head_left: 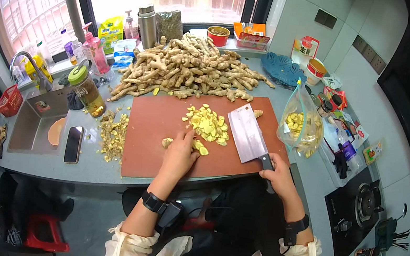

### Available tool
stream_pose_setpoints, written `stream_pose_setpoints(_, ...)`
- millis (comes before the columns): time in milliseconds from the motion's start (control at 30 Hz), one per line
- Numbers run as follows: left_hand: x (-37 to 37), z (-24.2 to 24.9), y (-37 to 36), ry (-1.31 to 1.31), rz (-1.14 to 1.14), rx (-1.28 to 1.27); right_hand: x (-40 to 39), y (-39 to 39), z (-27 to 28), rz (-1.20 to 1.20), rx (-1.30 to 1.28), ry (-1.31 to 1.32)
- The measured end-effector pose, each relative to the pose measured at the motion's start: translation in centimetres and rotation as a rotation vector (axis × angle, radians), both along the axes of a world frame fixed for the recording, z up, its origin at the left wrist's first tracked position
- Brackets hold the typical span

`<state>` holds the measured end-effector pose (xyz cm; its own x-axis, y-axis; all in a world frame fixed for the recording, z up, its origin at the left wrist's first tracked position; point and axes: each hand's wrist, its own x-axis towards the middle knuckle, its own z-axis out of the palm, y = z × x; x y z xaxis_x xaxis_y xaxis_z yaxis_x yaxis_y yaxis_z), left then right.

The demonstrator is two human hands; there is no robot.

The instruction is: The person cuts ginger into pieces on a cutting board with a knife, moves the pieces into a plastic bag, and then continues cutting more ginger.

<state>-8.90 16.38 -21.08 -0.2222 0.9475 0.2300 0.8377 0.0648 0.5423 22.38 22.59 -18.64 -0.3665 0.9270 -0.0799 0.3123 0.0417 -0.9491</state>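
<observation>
Slicing seems in hand. At centre, the left hand (181,153) bends over ginger (203,150), its grip unclear; the right hand (278,177) clamps the cleaver (247,134). Next cut calls for tucked fingertips.

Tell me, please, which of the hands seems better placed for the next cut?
Probably the right hand: it holds the cleaver by its handle. The left hand is at ginger pieces on the cutting board, seemingly better placed to steady them.
</observation>
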Motion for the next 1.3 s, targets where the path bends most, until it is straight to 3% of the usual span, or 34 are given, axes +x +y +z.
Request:
stream_pose_setpoints(167, 0.3, -0.3, 0.9, -0.031, 0.024, 0.028, 0.7, -0.9, -1.5, -0.013, 0.015, -0.036)
stream_pose_setpoints(467, 1.1, -2.0, 3.6, -0.121, 0.084, 0.109, -1.8, -3.5, -4.6, 0.049, -0.148, 0.139)
stream_pose_setpoints(900, 0.9, -2.2, 4.4, -0.354, 0.078, 0.121, -5.7, -5.4, -4.8, 0.153, -0.25, 0.342)
stream_pose_setpoints(1100, 1.0, -1.2, 3.4, -0.314, 0.017, 0.292, -5.5, -5.5, -4.1, 0.142, -0.324, 0.461)
stream_pose_setpoints(1300, 0.2, 1.4, 0.7, -0.527, 0.11, 0.522, -5.5, -5.7, -3.3, 0.156, -0.324, 0.514)
